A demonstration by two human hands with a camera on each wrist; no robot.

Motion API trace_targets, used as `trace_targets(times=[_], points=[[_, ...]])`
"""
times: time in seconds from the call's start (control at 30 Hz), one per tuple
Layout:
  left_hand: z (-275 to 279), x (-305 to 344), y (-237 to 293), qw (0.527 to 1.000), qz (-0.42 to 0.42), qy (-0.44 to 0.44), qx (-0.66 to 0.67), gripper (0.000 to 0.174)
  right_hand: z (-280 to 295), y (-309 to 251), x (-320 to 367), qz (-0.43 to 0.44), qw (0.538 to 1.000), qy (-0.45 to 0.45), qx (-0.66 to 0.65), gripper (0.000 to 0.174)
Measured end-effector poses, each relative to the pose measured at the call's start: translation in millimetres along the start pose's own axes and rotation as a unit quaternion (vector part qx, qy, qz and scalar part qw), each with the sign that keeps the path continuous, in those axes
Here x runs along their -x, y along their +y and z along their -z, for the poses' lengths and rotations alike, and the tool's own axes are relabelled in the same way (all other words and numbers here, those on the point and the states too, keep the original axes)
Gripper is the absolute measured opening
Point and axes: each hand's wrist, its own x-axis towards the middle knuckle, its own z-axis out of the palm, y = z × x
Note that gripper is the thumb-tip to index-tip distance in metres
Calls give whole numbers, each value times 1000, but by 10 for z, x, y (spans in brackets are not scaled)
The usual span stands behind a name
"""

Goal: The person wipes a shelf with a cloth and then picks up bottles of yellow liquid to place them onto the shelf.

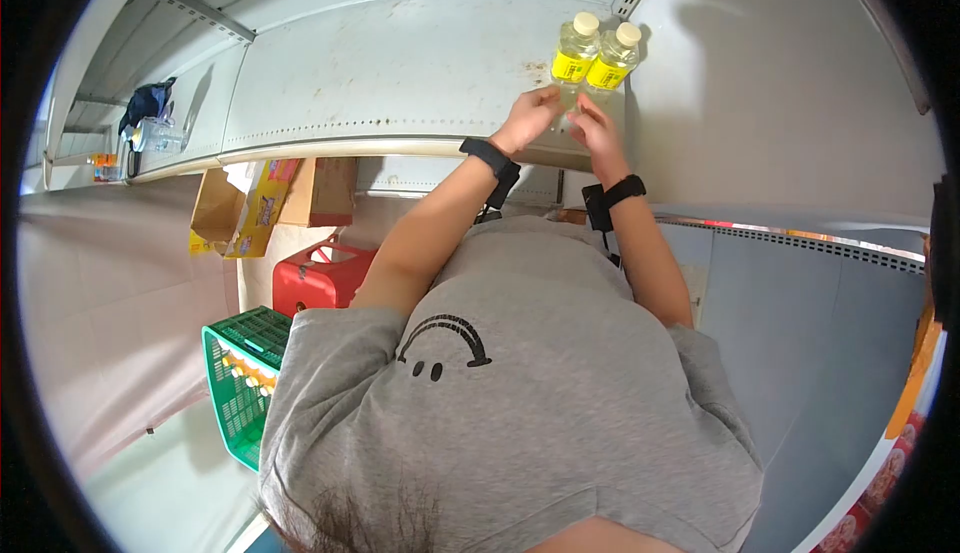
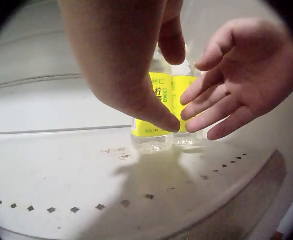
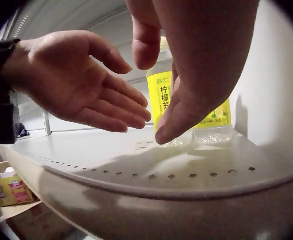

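Note:
Two clear bottles with yellow labels and pale caps stand upright side by side on a white shelf [image 1: 400, 73]: the left bottle [image 1: 572, 63] and the right bottle [image 1: 610, 71]. Just in front of them is my left hand [image 1: 528, 120], holding nothing, its fingers extended in the right wrist view. My right hand [image 1: 598, 138] faces it from the other side, palm inward and fingers spread in the left wrist view. A gap separates the hands, and they partly cover the bottles in both wrist views.
A white side wall [image 1: 760, 83] rises right of the bottles. Farther left on the shelf lie a clear bottle [image 1: 158, 136] and a dark cloth-like item [image 1: 148, 103]. Below are open cardboard boxes [image 1: 260, 208], a red container [image 1: 315, 278] and a green crate [image 1: 235, 393].

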Motion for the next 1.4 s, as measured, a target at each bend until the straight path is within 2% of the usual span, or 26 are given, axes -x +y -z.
trace_targets(times=[0.07, 0.13, 0.17, 0.2, 0.23, 0.3, 0.33, 0.37, 0.4, 0.43, 0.5, 0.57, 0.63, 0.73, 0.8, 0.83, 0.9, 0.97, 1.03, 1.13, 1.17, 1.27, 1.33, 1.4], points=[[-5, 63, -128, 1000, -7, 22, -4, 47, -11, 126, 66, -9, 1000, -2, -8, 53], [-5, 149, -228, 1000, 8, 25, 14, 44, -17, 289, 132, -16, 1000, -11, -20, 41], [-7, 197, -265, 999, 22, 25, 31, 41, -19, 345, 178, -13, 1000, -14, -18, 41], [-16, 247, -312, 998, 6, 20, 62, 36, -15, 385, 220, -5, 999, -40, -18, 31], [-35, 344, -216, 996, 33, 11, 78, 34, -13, 379, 251, 8, 998, -67, -17, 22], [-33, 425, -249, 995, -4, -20, 101, 32, -65, 317, 385, 83, 993, -78, -25, 9], [-35, 475, -233, 992, -11, -23, 121, 31, -39, 286, 413, 74, 993, -89, -24, 11], [-54, 518, -201, 994, -60, -6, 97, 29, -45, 247, 453, 40, 997, -56, -38, 20], [-105, 652, 9, 986, -75, 13, 145, 25, 31, 463, 327, 135, 990, -35, 36, 29], [-96, 675, 101, 990, -120, 20, 77, 24, -1, 166, 475, 164, 982, -42, 79, 33], [-101, 778, 403, 985, -165, 37, 45, 24, -120, -577, 808, 150, 985, -76, 50, 29], [-104, 959, 866, 975, -214, 40, 33, 24, -148, -1015, 997, 197, 976, -76, 48, 29], [-116, 1212, 1376, 972, -233, 17, -1, 25, -133, -1395, 1158, 283, 955, -57, 60, 30], [-141, 1603, 1957, 949, -311, 22, -54, 25, -154, -2019, 1569, 313, 947, -62, 46, 29], [-116, 1856, 2335, 939, -338, -12, -54, 24, -169, -2363, 1841, 368, 919, -122, 69, 30], [-94, 1937, 2496, 935, -349, -12, -60, 24, -179, -2504, 1935, 380, 915, -122, 68, 30], [-45, 2063, 2801, 900, -432, -30, -56, 24, -216, -2779, 2079, 477, 870, -101, 68, 32], [-49, 2157, 3163, 879, -471, -7, -71, 25, -229, -3055, 2146, 541, 834, -68, 88, 37], [-87, 2137, 3502, 883, -463, 7, -73, 33, -318, -3336, 2190, 557, 829, -29, 38, 40], [-211, 1900, 3869, 880, -474, -29, -9, 37, -419, -3683, 2127, 576, 817, 18, 14, 43], [-261, 1832, 3961, 896, -442, -25, 12, 40, -426, -3773, 2087, 576, 817, 22, 14, 43], [-330, 1740, 4186, 924, -381, -38, 7, 41, -388, -3987, 1898, 539, 842, -5, 19, 50], [-340, 1640, 4289, 935, -350, -54, -16, 40, -277, -4076, 1728, 445, 881, -118, -113, 51], [-324, 1430, 4344, 948, -305, -82, -48, 35, -266, -4130, 1692, 424, 891, -115, -117, 55]])
